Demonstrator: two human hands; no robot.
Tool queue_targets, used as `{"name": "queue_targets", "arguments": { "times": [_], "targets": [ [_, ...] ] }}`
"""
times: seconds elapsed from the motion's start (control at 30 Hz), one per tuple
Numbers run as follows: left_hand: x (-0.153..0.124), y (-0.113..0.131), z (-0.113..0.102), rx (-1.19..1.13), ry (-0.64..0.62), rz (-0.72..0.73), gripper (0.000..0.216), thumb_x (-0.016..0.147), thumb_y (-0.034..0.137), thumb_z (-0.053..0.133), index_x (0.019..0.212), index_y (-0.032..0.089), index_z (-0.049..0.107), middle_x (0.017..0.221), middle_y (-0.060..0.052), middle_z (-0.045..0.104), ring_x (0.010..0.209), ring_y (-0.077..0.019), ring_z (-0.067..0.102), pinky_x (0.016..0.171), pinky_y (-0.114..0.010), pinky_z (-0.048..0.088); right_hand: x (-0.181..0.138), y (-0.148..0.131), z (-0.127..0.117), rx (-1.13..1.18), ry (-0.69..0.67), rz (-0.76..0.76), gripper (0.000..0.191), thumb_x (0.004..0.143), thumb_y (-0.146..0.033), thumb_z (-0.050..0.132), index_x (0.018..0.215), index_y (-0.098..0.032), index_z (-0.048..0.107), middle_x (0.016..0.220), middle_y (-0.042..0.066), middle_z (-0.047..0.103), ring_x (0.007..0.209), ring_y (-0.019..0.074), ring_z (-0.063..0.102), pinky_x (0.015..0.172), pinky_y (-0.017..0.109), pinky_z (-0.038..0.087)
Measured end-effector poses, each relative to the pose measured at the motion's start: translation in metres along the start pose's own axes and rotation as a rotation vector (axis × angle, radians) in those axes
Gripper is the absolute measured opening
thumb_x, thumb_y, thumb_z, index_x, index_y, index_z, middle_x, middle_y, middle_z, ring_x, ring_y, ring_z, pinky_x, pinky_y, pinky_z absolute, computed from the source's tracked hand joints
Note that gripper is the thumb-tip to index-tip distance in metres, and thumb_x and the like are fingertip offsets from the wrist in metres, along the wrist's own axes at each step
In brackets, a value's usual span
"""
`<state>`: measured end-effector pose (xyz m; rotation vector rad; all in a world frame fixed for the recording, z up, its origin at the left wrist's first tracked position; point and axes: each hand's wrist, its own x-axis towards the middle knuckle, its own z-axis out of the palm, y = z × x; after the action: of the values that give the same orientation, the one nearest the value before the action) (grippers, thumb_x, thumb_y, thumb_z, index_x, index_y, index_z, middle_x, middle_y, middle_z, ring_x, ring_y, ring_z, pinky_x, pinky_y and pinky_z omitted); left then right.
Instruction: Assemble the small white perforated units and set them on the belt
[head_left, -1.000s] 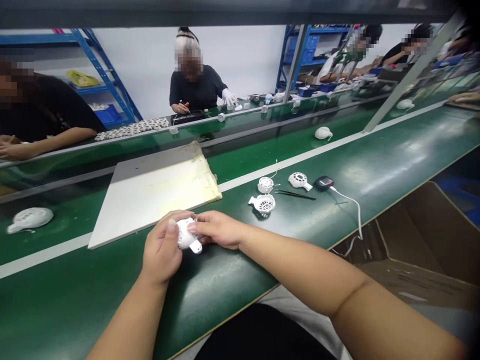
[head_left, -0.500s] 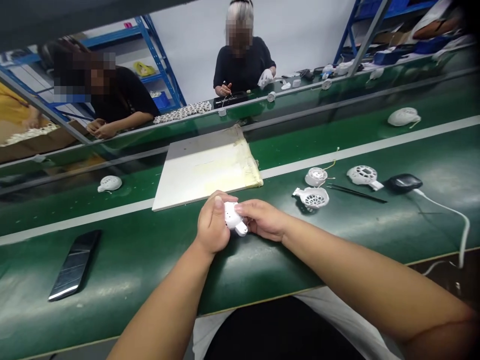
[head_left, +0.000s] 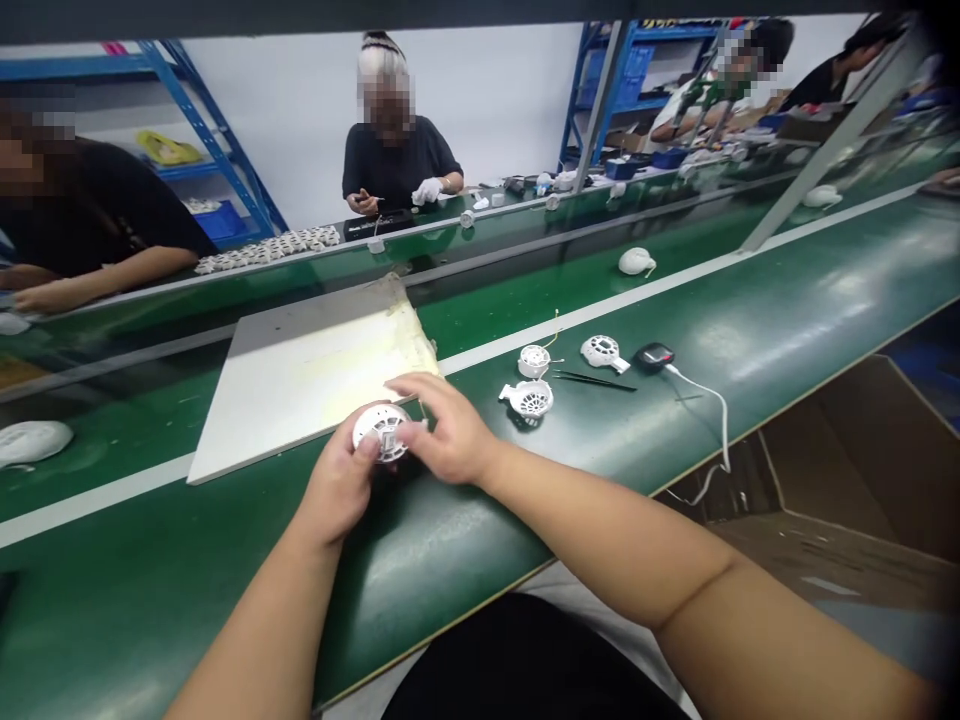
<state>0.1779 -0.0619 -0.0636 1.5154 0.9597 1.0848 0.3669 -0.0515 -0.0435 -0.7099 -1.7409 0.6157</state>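
Over the near side of the bench, a round white plastic fan housing (head_left: 381,421) is between my two hands, its slotted face turned up towards me. My left hand (head_left: 341,485) is closed round its left and lower edge, with the thumb on the rim. On the right side my right hand (head_left: 454,432) grips it, the thumb on the slotted face and the index finger raised over the top. A thin wire or strip shows near the right fingers, too small to make out. The hands hide the housing's back and right edge.
Right of my hands lie a white motor unit with wires (head_left: 534,361), a grille shell (head_left: 531,400), another shell (head_left: 602,351), black tweezers (head_left: 595,381) and a black corded device (head_left: 654,356). A white board (head_left: 300,370) lies ahead. Co-workers sit across the green bench (head_left: 637,430).
The housing has been turned over: its smooth dome and short stem showed before, now its slotted face does. My right fingers have spread and lifted. The view has swung right.
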Motion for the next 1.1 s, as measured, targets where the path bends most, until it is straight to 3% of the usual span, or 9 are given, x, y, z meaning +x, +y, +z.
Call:
{"name": "queue_targets", "arguments": {
  "times": [0.1, 0.17, 0.27, 0.37, 0.6, 0.8, 1.1],
  "targets": [
    [-0.004, 0.004, 0.006, -0.074, -0.092, 0.016, 0.064, 0.085, 0.053, 0.068, 0.137, 0.021, 0.05, 0.128, -0.012, 0.059, 0.107, -0.0258, 0.059, 0.091, -0.035, 0.048, 0.001, 0.005, -0.001, 0.249, 0.131, 0.227, 0.043, 0.097, -0.051, 0.046, 0.118, -0.016, 0.061, 0.119, 0.013, 0.066, 0.107, 0.021, 0.063, 0.098, 0.039, 0.05],
    [-0.006, 0.005, 0.011, -0.05, -0.16, 0.038, 0.061, 0.085, 0.048, 0.069, 0.137, 0.021, 0.049, 0.131, -0.011, 0.057, 0.113, -0.0263, 0.057, 0.096, -0.036, 0.046, 0.001, 0.008, 0.0, 0.344, 0.064, 0.329, 0.044, 0.097, -0.053, 0.047, 0.112, -0.016, 0.063, 0.112, 0.011, 0.069, 0.102, 0.0206, 0.065, 0.094, 0.038, 0.051],
    [-0.008, 0.006, 0.019, 0.028, -0.174, 0.127, 0.064, 0.086, 0.058, 0.063, 0.135, 0.02, 0.051, 0.134, -0.013, 0.055, 0.116, -0.0281, 0.055, 0.101, -0.039, 0.043, 0.002, 0.008, 0.002, 0.351, -0.084, 0.388, 0.042, 0.094, -0.053, 0.053, 0.103, -0.015, 0.067, 0.102, 0.009, 0.072, 0.096, 0.0209, 0.066, 0.09, 0.036, 0.052],
    [-0.009, 0.007, 0.022, 0.141, -0.105, 0.175, 0.064, 0.087, 0.066, 0.056, 0.129, 0.018, 0.058, 0.13, -0.013, 0.059, 0.113, -0.0292, 0.057, 0.101, -0.04, 0.043, 0.001, 0.003, 0.002, 0.357, -0.142, 0.393, 0.04, 0.095, -0.05, 0.051, 0.101, -0.015, 0.068, 0.101, 0.01, 0.073, 0.096, 0.0218, 0.067, 0.09, 0.037, 0.051],
    [-0.015, 0.015, 0.03, 0.321, -0.112, 0.174, 0.049, 0.088, 0.058, 0.056, 0.119, 0.021, 0.064, 0.114, -0.011, 0.068, 0.099, -0.0285, 0.063, 0.092, -0.041, 0.049, -0.006, 0.0, 0.005, 0.22, -0.247, 0.369, 0.035, 0.096, -0.044, 0.05, 0.109, -0.018, 0.07, 0.108, 0.01, 0.073, 0.101, 0.0241, 0.067, 0.092, 0.038, 0.05],
    [-0.021, 0.021, 0.036, 0.421, -0.105, 0.197, 0.039, 0.094, 0.047, 0.05, 0.124, 0.023, 0.06, 0.118, -0.011, 0.066, 0.103, -0.0281, 0.063, 0.092, -0.041, 0.049, -0.012, -0.002, 0.01, 0.164, -0.17, 0.354, 0.041, 0.096, -0.051, 0.047, 0.1, -0.018, 0.071, 0.094, 0.009, 0.074, 0.087, 0.0227, 0.067, 0.079, 0.034, 0.05],
    [-0.022, 0.014, 0.033, 0.476, -0.094, 0.213, 0.038, 0.096, 0.046, 0.045, 0.125, 0.026, 0.058, 0.121, -0.011, 0.066, 0.109, -0.029, 0.062, 0.095, -0.043, 0.049, -0.01, -0.005, 0.013, 0.099, -0.122, 0.331, 0.043, 0.095, -0.051, 0.047, 0.086, -0.016, 0.071, 0.077, 0.006, 0.071, 0.072, 0.0196, 0.064, 0.067, 0.03, 0.046]
  ]
}}
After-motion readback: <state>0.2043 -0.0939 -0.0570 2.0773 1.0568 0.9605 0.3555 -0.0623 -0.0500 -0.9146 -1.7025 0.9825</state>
